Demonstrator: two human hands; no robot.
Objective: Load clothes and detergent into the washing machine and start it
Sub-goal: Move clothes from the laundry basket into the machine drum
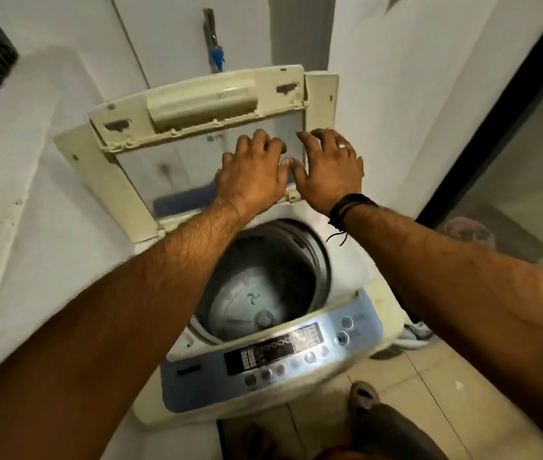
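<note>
Head view: washing machine (273,330) lid (150,161) raised behind the empty drum (263,293). Left hand (250,174) and right hand (329,171), fingers spread, rest on its glass panel — rigid, hinged, probably light; hold the frame edge — not the glass.

Soft, even indoor light fills a wide-angle frame whose edges bow outward. Glare flares white on the control panel (300,350), washing out its display. The drum (263,283) sinks into shadow. Slight motion blur softens both hands and the lid (137,167).
</note>
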